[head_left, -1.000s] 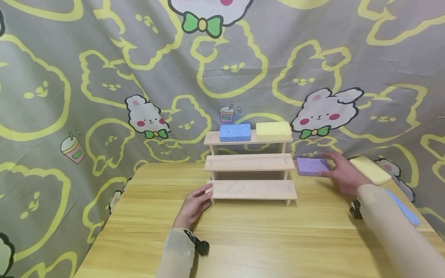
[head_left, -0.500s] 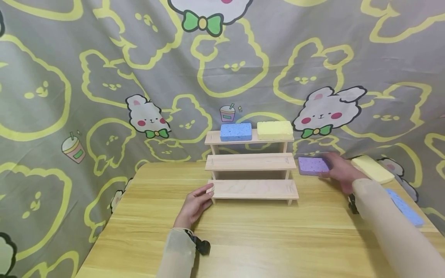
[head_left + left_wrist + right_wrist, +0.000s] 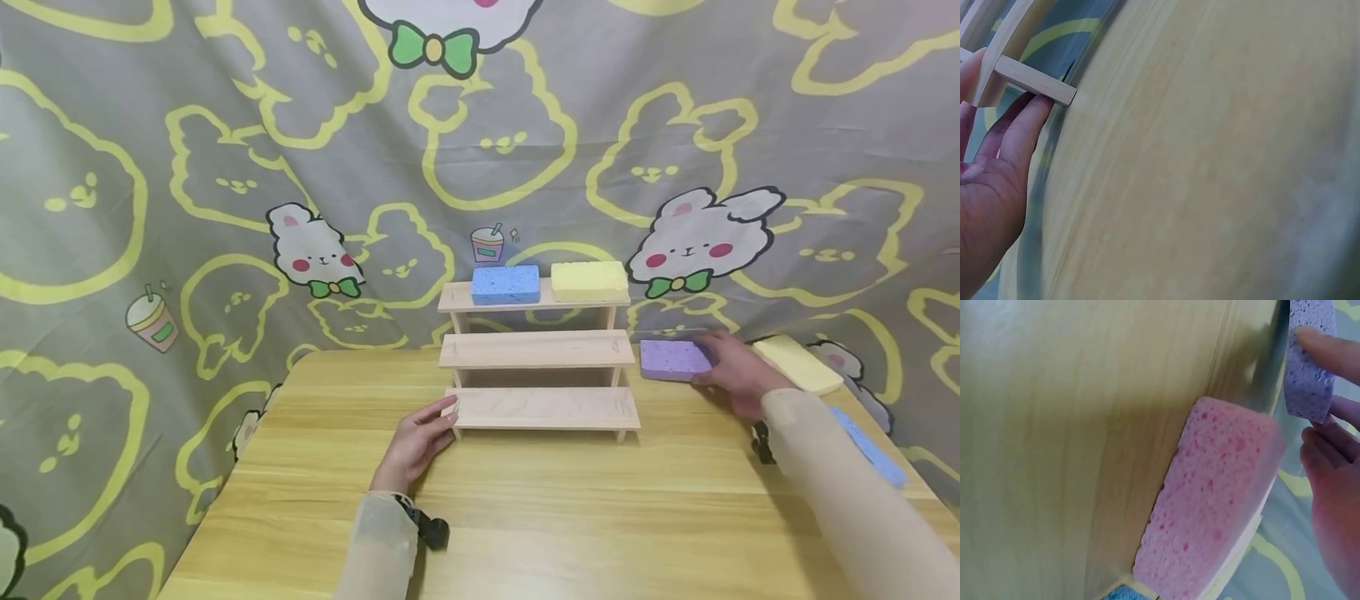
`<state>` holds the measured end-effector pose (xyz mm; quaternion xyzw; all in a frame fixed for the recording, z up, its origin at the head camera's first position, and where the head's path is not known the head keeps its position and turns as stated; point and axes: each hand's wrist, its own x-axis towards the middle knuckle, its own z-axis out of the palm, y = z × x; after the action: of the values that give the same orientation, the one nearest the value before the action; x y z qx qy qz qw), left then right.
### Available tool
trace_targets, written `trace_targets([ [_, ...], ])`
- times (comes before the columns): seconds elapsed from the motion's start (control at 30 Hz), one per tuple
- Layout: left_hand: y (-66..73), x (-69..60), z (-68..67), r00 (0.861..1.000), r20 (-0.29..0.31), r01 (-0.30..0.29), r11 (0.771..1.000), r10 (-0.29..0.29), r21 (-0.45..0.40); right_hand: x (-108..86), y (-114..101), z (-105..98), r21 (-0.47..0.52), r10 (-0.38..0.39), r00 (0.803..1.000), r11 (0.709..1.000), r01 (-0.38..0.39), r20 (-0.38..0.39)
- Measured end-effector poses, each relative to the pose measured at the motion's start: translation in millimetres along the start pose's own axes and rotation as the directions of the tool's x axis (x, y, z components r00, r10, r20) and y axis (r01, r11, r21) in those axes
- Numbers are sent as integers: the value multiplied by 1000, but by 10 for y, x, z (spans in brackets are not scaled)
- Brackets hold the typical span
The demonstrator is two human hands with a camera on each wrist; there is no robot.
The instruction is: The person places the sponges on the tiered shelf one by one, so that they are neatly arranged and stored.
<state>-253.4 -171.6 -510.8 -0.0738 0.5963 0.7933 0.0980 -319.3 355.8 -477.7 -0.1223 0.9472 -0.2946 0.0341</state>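
Observation:
My right hand [image 3: 737, 375] pinches the right end of a purple sponge [image 3: 671, 360], which lies flat right of a three-step wooden stand [image 3: 536, 348]. In the right wrist view, the thumb presses one face of the purple sponge [image 3: 1310, 372] and the other fingers are on its far side. My left hand [image 3: 412, 446] grips the left end of the stand's lowest step. Its thumb is on the board, and its fingertips touch the wooden leg [image 3: 1035, 80] in the left wrist view. On the top step sit a blue sponge [image 3: 506, 286] and a yellow sponge [image 3: 589, 282].
A pink sponge [image 3: 1210, 500] lies near the right hand, hidden by the arm in the head view. Farther right are another yellow sponge [image 3: 798, 363] and another blue one [image 3: 870, 446]. A patterned curtain [image 3: 360, 150] hangs behind the wooden table [image 3: 525, 517].
The right hand's spread fingers have come together on the purple sponge's end. The left hand keeps its hold on the stand, which has not moved.

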Motion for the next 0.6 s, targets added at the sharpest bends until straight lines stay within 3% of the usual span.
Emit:
trace_targets([
  [0.23, -3, 11, -13, 1000, 6, -3, 1000, 3, 3, -73, -22, -34, -4, -57, 995, 998, 57, -80],
  [0.47, -6, 21, -10, 1000, 2, 1, 1000, -1, 6, -171, -59, -59, 87, -13, 994, 996, 22, -104],
  [0.6, 4, 14, -18, 1000, 2, 0, 1000, 0, 11, -215, -102, -72, 81, -14, 990, 996, 25, -138],
])
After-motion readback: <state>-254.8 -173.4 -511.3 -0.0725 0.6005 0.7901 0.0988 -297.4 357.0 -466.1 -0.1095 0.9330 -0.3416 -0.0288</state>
